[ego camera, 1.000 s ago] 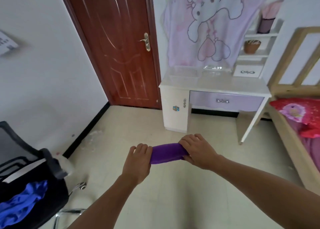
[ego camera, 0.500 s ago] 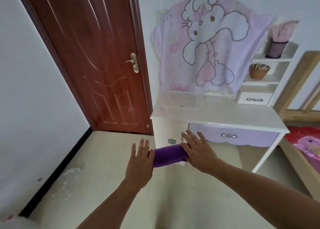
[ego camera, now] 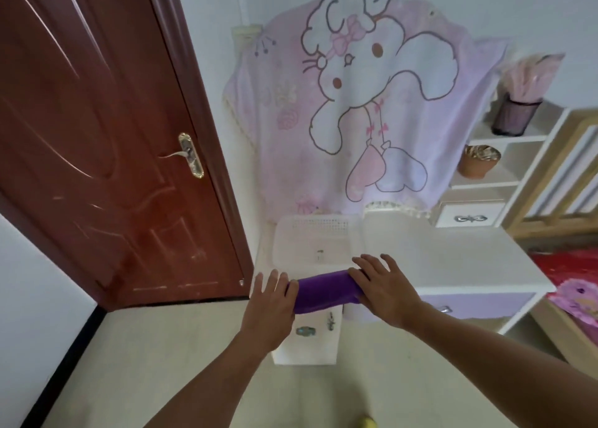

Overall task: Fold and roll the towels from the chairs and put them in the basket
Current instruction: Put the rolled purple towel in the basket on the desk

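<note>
A purple towel (ego camera: pixel 323 290), rolled into a short cylinder, hangs in the air just before the front edge of the white desk (ego camera: pixel 469 259). My left hand (ego camera: pixel 271 301) presses on its left end and my right hand (ego camera: pixel 382 285) on its right end. Both hands have straight fingers, and the roll is carried between the palms. A translucent white basket (ego camera: pixel 317 222) stands on the desk's left part, directly behind the roll, and looks empty. No chairs are in view.
A closed brown door (ego camera: pixel 97 136) fills the left. A pink cartoon blanket (ego camera: pixel 356 104) hangs on the wall above the desk. White shelves (ego camera: pixel 492 175) with pots stand at the right, and a bed with red bedding (ego camera: pixel 576 285) lies beyond them. Pale floor lies below.
I have walked up to the desk, so the basket is now close behind the roll. My fingers went from curled round the towel ends to straight. The black chair has left the view.
</note>
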A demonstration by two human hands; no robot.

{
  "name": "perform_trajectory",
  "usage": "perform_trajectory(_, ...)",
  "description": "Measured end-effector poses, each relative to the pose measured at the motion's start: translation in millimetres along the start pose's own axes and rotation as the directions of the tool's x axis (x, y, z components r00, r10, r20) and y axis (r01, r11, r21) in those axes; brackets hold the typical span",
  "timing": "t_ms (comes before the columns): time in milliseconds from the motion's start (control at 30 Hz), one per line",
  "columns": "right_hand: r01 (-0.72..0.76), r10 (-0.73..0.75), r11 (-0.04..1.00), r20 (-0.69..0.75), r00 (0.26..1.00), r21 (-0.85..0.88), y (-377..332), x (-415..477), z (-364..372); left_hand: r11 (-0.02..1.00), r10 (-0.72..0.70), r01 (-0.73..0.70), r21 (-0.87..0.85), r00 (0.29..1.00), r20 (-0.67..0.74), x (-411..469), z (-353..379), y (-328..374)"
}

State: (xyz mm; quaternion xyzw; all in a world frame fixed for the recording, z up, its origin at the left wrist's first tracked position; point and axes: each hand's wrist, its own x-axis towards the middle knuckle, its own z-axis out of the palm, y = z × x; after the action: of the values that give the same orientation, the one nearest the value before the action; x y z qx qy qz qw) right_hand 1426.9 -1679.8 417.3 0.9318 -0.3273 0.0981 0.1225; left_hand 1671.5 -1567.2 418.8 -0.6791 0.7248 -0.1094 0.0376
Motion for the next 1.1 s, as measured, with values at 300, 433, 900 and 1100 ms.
perform_trajectory(300,0.058,-0.066,0.996,0.113,0.991,0.071,100.0,145.8,81.2,0.995,-0.043,0.048,-0.084,0.997,0.057,156.4,53.7,-45.8)
perform_trajectory(433,0.112,-0.142,0.984,0.234,0.962,0.138,132.1,208.2,106.7,0.967,-0.129,0.161,-0.197,0.978,0.167,196.7,76.7,-51.9)
perform_trajectory(900,0.25,-0.273,0.959,0.655,0.705,0.131,129.0,353.2,199.4,0.584,-0.228,0.554,-0.593,0.814,0.535,256.3,157.9,-58.1)
perform_trajectory(1100,0.457,-0.409,0.879,0.712,0.571,0.139,101.6,385.3,236.9,0.623,-0.285,0.627,-0.467,0.738,0.611,262.8,169.2,-52.4)
